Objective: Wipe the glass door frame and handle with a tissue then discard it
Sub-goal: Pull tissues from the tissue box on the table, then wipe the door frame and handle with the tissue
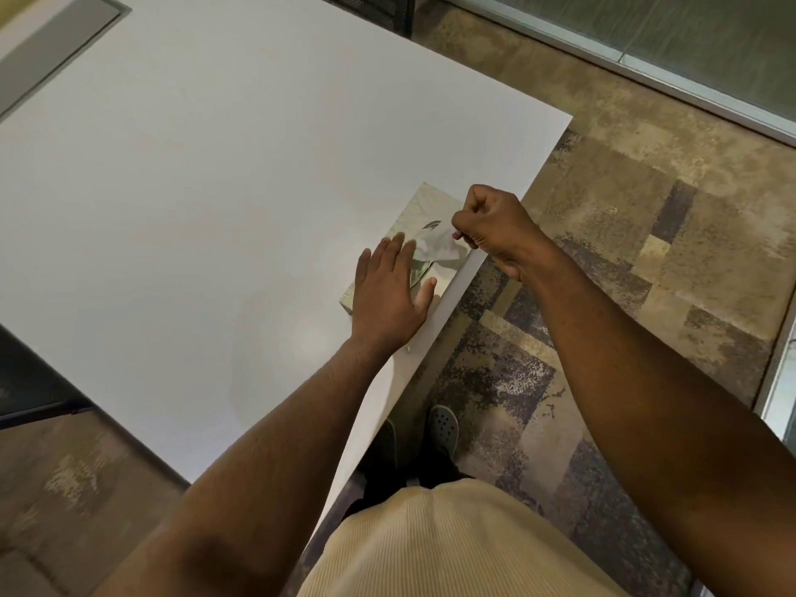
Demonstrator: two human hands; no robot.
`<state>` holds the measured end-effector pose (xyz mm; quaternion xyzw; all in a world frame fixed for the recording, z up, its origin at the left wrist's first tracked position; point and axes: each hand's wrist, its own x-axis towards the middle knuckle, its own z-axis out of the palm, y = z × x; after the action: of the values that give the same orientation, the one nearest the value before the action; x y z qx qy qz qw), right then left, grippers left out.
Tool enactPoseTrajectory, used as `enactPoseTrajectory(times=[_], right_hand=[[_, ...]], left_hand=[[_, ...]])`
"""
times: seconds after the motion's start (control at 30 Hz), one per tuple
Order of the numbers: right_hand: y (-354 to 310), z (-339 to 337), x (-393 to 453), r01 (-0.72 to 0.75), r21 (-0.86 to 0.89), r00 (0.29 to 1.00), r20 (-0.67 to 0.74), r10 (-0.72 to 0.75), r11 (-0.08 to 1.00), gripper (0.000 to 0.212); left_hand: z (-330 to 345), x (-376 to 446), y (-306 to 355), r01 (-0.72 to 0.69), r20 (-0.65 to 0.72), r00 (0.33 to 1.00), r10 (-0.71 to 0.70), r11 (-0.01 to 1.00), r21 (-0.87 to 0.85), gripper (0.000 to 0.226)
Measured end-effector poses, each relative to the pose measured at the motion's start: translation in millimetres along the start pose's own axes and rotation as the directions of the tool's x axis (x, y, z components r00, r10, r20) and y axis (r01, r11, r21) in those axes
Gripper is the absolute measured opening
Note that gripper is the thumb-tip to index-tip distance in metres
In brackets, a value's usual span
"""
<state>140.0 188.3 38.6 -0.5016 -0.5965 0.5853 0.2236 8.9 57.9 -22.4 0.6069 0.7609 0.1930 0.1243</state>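
A flat, pale patterned tissue box (424, 209) lies at the right edge of a white table (194, 187). My left hand (387, 295) rests flat on the near end of the box, fingers spread. My right hand (491, 226) is closed in a pinch on a white tissue (435, 247) that sticks up out of the slot in the box top. A glass panel with a metal bottom frame (646, 75) runs along the floor at the upper right. No door handle is in view.
Patterned brown and grey carpet (646, 252) lies to the right of the table. A grey inset panel (56, 40) sits in the table's far left corner. Another metal frame edge (775, 372) stands at the far right. My shoes (443, 428) are beneath the table edge.
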Motion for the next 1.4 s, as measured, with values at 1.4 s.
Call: enactPoseTrajectory(times=[1.4], right_hand=[[54.7,-17.5,-202.0,-0.077,0.509,0.987,-0.084,0.139,0.857,0.015]], left_hand=[[-90.2,-54.5,74.2,0.495,0.568,0.822,0.047,0.437,-0.751,0.015]])
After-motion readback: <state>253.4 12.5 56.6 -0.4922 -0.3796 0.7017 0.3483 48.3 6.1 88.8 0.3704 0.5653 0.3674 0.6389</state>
